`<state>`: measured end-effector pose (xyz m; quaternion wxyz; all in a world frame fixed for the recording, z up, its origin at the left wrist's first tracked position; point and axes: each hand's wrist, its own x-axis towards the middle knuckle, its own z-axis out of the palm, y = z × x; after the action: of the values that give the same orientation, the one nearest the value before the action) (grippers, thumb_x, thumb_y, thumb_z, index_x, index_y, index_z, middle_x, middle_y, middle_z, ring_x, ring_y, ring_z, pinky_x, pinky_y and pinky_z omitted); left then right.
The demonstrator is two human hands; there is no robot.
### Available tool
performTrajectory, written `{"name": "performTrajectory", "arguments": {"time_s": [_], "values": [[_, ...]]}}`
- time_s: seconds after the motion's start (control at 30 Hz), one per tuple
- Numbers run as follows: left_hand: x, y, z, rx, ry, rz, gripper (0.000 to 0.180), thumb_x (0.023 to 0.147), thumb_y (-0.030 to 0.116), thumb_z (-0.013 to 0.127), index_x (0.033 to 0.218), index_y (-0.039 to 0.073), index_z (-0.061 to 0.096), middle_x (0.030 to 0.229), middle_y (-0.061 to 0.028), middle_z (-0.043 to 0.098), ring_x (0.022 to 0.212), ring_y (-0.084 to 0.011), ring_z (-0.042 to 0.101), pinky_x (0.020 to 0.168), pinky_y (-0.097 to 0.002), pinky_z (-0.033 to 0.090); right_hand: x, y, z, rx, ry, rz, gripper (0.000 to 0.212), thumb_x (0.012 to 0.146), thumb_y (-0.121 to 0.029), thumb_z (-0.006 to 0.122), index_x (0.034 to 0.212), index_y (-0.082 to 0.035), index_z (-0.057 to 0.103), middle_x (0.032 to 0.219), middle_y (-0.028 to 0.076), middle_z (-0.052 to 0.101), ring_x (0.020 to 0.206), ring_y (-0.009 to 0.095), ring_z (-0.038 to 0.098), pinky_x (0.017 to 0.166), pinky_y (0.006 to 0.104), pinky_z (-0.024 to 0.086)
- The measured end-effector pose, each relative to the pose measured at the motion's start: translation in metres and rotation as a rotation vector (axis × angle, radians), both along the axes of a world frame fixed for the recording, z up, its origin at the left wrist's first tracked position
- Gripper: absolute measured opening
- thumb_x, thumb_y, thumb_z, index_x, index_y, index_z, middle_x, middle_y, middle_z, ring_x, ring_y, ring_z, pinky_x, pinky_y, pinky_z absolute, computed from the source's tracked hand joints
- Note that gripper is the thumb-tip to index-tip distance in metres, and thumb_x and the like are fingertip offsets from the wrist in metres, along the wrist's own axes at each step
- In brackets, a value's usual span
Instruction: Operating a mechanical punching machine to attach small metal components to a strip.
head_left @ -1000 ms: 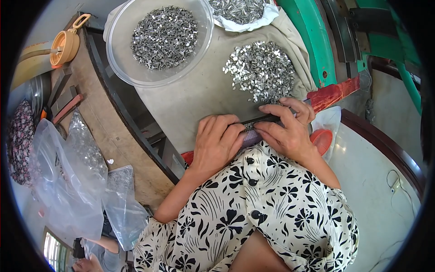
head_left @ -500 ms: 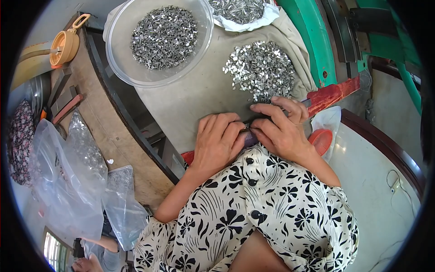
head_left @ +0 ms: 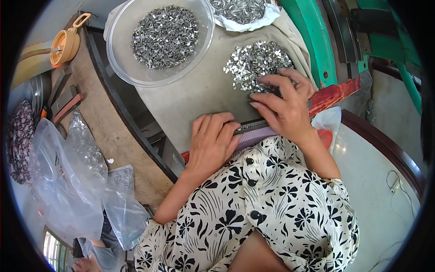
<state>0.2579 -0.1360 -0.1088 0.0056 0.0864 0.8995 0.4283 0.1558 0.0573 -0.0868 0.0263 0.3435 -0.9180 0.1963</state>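
Note:
A heap of small shiny metal pieces [head_left: 256, 63] lies on the grey-beige cloth. Over the heap's near edge is my right hand [head_left: 292, 106], fingers bent, with thumb and forefinger tips close together. Whatever is between those tips is too small to make out. Below it runs a dark ridged strip [head_left: 254, 126] along the cloth's near edge, beside a purple textured pad [head_left: 258, 135]. My left hand [head_left: 210, 143] has its fingers curled at the strip's left end, thumb and forefinger closed against it; the fingers cover that end.
A clear plastic tub [head_left: 113, 59] of small metal parts stands at the far left of the cloth, with a white-lined container [head_left: 258, 25] of metal pins beside it. Green machine framing [head_left: 308, 41] borders the right. Clear plastic bags [head_left: 68, 181] and an orange-yellow cup [head_left: 68, 45] sit at left.
My right hand has lifted off the strip and moved up and away to the heap, uncovering the strip and pad. My left hand has stayed nearly in place, shifting slightly left.

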Motion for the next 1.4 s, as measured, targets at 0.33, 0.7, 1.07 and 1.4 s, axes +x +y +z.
{"name": "performTrajectory", "arguments": {"time_s": [0.33, 0.7, 1.07, 1.4], "values": [[-0.006, 0.006, 0.000, 0.063, 0.027, 0.008, 0.029, 0.072, 0.013, 0.080, 0.097, 0.009, 0.066, 0.102, -0.0039, 0.061, 0.094, -0.0260, 0.057, 0.088, -0.0389, 0.039, 0.003, -0.001, -0.003, -0.047, -0.014, 0.020, 0.016, 0.067, -0.018, 0.082, 0.079, -0.017, 0.072, 0.116, -0.003, 0.065, 0.120, 0.030, 0.047, 0.100, 0.0414, 0.029], [-0.013, 0.017, -0.004, 0.023, 0.054, -0.027, 0.018, 0.075, 0.015, 0.077, 0.088, 0.010, 0.067, 0.098, -0.0011, 0.062, 0.093, -0.0223, 0.058, 0.089, -0.0385, 0.040, 0.036, 0.029, -0.006, -0.124, -0.059, 0.023, 0.019, 0.066, -0.017, 0.082, 0.084, -0.017, 0.075, 0.112, -0.001, 0.066, 0.114, 0.030, 0.047, 0.097, 0.0399, 0.033], [-0.011, 0.018, -0.004, 0.044, 0.043, 0.013, 0.024, 0.072, 0.015, 0.079, 0.091, 0.010, 0.064, 0.100, -0.0033, 0.062, 0.094, -0.0245, 0.058, 0.089, -0.0392, 0.040, 0.008, 0.010, -0.008, -0.018, 0.011, -0.044, 0.016, 0.069, -0.020, 0.081, 0.084, -0.019, 0.075, 0.114, -0.004, 0.064, 0.117, 0.029, 0.048, 0.099, 0.0397, 0.028], [0.004, 0.001, -0.002, 0.034, -0.011, 0.037, 0.028, 0.073, 0.015, 0.078, 0.097, 0.009, 0.063, 0.109, -0.0050, 0.059, 0.100, -0.0271, 0.057, 0.091, -0.0399, 0.039, 0.008, 0.027, 0.000, 0.018, -0.047, -0.008, 0.019, 0.068, -0.015, 0.082, 0.085, -0.018, 0.076, 0.118, -0.001, 0.065, 0.121, 0.031, 0.043, 0.103, 0.0428, 0.029]]}}
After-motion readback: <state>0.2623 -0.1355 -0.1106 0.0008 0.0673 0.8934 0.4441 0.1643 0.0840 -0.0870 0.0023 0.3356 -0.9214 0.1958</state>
